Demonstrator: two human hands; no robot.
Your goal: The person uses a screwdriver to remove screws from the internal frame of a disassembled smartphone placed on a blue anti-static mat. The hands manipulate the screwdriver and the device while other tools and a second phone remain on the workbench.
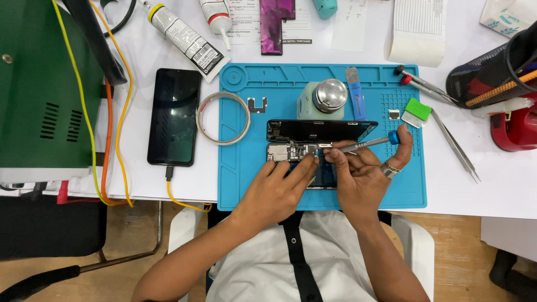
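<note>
The right grip (358,173) is clenched on a blue-capped screwdriver (363,143), tip at the opened phone (313,148) on the blue mat (246,184) near the worktop's front edge; the left grip (279,187) presses loosely on the phone.

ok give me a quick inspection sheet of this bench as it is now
surface: white table with a blue repair mat on it
job's things: opened phone, screen panel propped up; screwdriver tip at its internals
clutter: second phone, tape ring, glue tubes, metal-topped dispenser bottle, tweezers, green-handled scraper, mesh pen holder
hands: left hand steadies the opened phone; right hand holds the screwdriver
cables: orange cable plugged into the second phone; yellow and orange wires beside the green unit
surroundings: wooden floor, chair frame at left
</note>
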